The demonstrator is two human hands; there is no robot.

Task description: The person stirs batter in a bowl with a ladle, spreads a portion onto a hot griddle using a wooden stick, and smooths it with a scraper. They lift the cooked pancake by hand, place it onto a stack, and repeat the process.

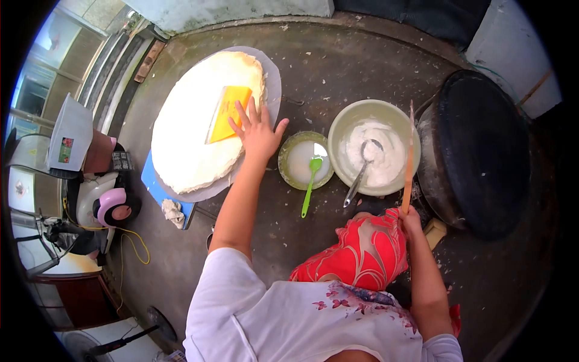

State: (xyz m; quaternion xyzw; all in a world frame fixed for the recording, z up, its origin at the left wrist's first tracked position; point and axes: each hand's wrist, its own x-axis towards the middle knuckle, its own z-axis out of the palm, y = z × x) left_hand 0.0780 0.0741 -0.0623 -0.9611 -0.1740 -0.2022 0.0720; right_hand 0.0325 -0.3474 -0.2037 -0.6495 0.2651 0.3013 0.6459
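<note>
My left hand (260,136) is open with its fingers spread, the fingertips right at the edge of a yellow dough scraper (232,111). The scraper lies on a large, pale, round stack of what looks like thin flatbread (187,127), which rests on a round grey board (272,69). Down by my red-clad knee, my right hand (411,221) is closed round the lower end of a long, thin wooden stick (409,163). That stick stands up past the rim of a cream bowl (341,127) of white batter with a metal spoon (357,184) in it.
Between the stack and the cream bowl is a smaller bowl (283,172) of whitish liquid with a green spatula (310,193). A big round black griddle (482,154) stands at the right. A blue support (151,175) and a crumpled cloth (173,213) are below the board.
</note>
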